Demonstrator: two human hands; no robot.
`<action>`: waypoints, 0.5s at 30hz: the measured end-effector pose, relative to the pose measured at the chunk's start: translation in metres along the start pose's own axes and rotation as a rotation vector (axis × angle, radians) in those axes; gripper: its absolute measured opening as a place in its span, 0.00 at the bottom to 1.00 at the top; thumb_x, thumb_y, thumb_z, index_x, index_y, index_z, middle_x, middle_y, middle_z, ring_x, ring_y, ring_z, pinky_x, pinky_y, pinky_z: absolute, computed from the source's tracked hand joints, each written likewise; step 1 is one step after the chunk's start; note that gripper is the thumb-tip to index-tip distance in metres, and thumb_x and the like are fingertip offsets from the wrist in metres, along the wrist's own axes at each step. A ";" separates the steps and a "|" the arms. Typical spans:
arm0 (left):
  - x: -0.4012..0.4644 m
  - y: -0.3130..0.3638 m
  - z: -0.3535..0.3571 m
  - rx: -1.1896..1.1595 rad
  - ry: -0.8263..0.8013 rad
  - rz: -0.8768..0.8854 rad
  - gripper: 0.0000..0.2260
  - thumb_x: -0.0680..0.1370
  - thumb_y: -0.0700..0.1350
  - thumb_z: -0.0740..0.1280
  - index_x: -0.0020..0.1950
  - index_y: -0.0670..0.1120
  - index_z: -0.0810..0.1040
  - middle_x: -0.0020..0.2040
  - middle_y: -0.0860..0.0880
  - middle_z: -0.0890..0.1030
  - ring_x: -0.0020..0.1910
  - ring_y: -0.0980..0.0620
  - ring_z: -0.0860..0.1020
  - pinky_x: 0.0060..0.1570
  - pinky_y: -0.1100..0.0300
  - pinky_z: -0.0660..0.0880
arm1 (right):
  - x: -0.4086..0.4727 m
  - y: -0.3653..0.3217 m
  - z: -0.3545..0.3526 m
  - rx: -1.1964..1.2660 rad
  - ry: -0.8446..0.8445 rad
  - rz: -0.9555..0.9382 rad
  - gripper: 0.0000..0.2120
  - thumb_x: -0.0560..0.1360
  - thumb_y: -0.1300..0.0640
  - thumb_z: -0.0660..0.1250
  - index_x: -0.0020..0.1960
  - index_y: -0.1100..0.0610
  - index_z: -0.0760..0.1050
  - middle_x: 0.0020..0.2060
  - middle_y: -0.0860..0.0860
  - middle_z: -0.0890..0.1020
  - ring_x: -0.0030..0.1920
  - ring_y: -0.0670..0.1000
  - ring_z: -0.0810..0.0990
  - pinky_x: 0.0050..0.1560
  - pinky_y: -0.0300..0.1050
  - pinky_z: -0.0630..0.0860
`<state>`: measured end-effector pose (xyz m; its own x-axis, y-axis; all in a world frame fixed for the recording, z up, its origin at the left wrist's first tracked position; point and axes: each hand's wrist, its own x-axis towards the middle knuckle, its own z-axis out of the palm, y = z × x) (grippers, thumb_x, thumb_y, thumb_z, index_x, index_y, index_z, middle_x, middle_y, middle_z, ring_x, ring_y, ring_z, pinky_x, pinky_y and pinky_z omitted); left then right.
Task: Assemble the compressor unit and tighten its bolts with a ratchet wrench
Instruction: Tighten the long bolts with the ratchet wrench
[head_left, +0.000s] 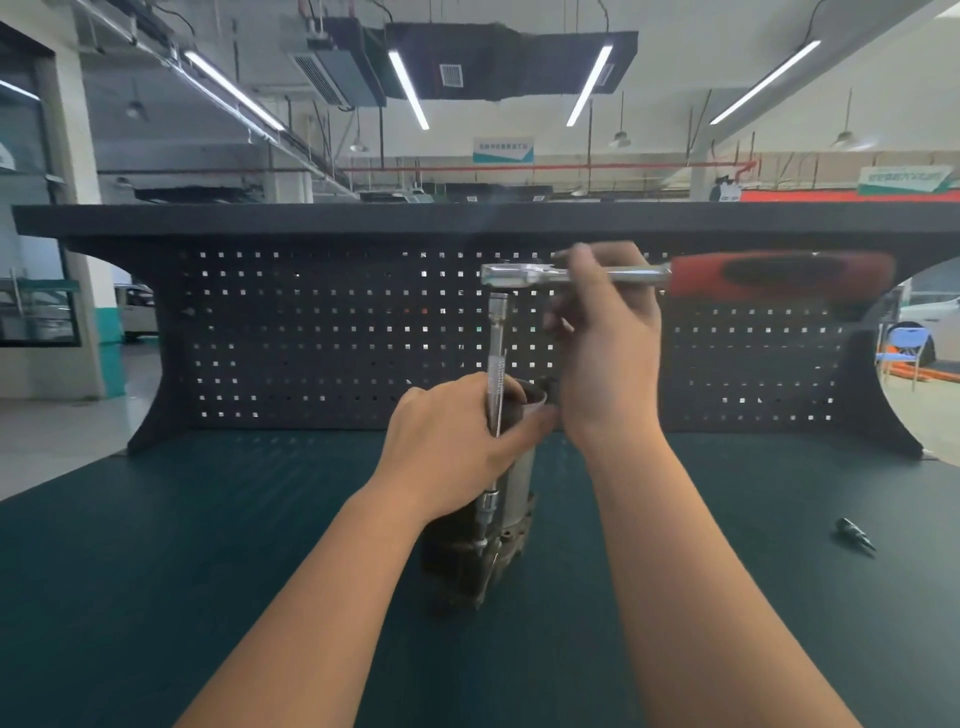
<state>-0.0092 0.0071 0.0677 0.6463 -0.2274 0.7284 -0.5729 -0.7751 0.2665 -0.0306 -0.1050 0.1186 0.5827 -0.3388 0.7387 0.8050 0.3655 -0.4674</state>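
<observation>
Both hands are busy mid-tightening: left hand (457, 441) grips the upright compressor unit (488, 525) and extension bar (497, 374), right hand (608, 332) holds the ratchet wrench (675, 275) just above, not visibly seated.

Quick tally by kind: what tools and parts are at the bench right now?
Ratchet wrench: 1
Extension bar: 1
Compressor unit: 1
Loose bit on the mat: 1
Total: 4

left hand (447, 441) grips compressor (488, 525) | right hand (608, 338) holds ratchet wrench (675, 275)
</observation>
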 end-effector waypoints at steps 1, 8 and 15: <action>0.000 0.000 0.000 0.000 0.010 -0.002 0.23 0.69 0.70 0.47 0.37 0.56 0.72 0.30 0.64 0.76 0.31 0.64 0.73 0.40 0.55 0.67 | -0.005 -0.001 0.005 -0.171 -0.091 -0.139 0.12 0.77 0.62 0.63 0.37 0.50 0.72 0.30 0.42 0.74 0.30 0.40 0.70 0.32 0.32 0.68; -0.002 -0.009 0.003 0.036 0.049 0.040 0.16 0.74 0.43 0.50 0.26 0.52 0.58 0.20 0.55 0.69 0.25 0.53 0.66 0.32 0.56 0.57 | -0.019 0.006 0.021 -0.824 -0.273 -0.529 0.10 0.72 0.54 0.60 0.48 0.54 0.77 0.39 0.49 0.73 0.37 0.49 0.72 0.36 0.48 0.71; 0.000 -0.010 0.004 -0.009 0.045 0.001 0.20 0.78 0.63 0.52 0.44 0.54 0.78 0.28 0.56 0.75 0.32 0.58 0.75 0.37 0.58 0.63 | 0.009 0.007 -0.016 0.062 0.087 0.245 0.06 0.77 0.61 0.65 0.47 0.52 0.79 0.30 0.43 0.75 0.31 0.44 0.69 0.34 0.38 0.65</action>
<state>-0.0013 0.0124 0.0627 0.6224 -0.2014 0.7563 -0.5785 -0.7692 0.2713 -0.0182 -0.1194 0.1144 0.7689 -0.3058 0.5616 0.6319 0.4974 -0.5944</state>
